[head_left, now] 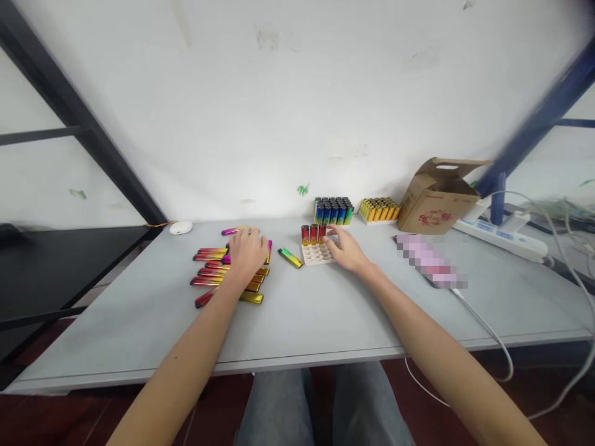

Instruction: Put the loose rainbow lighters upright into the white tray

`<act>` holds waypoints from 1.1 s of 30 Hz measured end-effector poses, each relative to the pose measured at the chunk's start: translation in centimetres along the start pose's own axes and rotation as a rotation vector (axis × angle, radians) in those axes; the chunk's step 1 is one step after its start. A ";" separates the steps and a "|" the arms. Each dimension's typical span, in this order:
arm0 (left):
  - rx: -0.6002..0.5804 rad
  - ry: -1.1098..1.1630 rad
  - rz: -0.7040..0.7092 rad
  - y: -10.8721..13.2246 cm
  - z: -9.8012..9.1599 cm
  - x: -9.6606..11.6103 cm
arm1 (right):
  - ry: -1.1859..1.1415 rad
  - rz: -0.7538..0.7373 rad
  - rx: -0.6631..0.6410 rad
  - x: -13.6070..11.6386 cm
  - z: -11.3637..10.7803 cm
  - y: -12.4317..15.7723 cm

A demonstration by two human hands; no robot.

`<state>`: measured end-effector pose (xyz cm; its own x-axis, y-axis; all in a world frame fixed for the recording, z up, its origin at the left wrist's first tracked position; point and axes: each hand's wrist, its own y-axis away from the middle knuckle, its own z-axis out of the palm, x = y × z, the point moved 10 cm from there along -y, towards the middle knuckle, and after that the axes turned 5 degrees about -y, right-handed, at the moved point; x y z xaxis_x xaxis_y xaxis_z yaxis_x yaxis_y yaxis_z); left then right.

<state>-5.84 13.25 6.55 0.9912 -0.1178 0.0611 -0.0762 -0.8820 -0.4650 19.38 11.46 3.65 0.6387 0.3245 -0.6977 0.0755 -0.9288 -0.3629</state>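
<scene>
My left hand (248,251) reaches over a loose pile of shiny tubes with black ends (211,280), coloured red to yellow, some purple. Its fingers bend down out of sight behind the back of the hand, so its grip is hidden. At the white holed tray (316,255), my right hand (344,249) has its fingertips closed at the rightmost of three upright red-gold tubes (322,233) in the back row. Between the hands, a green-yellow tube (290,257) lies slanted on the table, touched by neither.
Behind stand a block of blue-green tubes (333,212) and a tray of yellow tubes (380,209). An open cardboard box (437,198), a phone (430,261) on a cable and a power strip (504,238) occupy the right. A white case (181,228) sits back left.
</scene>
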 end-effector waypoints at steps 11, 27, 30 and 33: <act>-0.210 -0.019 0.054 0.0 3.1 -0.6 | -0.003 -0.008 0.007 0.1 0.1 0.0; -0.023 0.095 0.189 -0.3 1.2 1.1 | -0.034 -0.083 0.135 -0.5 -1.3 -0.1; 0.141 0.183 0.275 0.3 -1.4 2.6 | -0.131 -0.193 0.412 -2.1 -4.6 0.9; 0.237 0.242 0.366 1.4 -3.5 4.7 | -0.192 -0.346 0.459 -4.9 -5.5 2.0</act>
<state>-1.71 9.88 9.26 0.8482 -0.5276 0.0469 -0.3594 -0.6382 -0.6808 20.63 7.05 9.78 0.4831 0.6600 -0.5753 -0.1111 -0.6055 -0.7880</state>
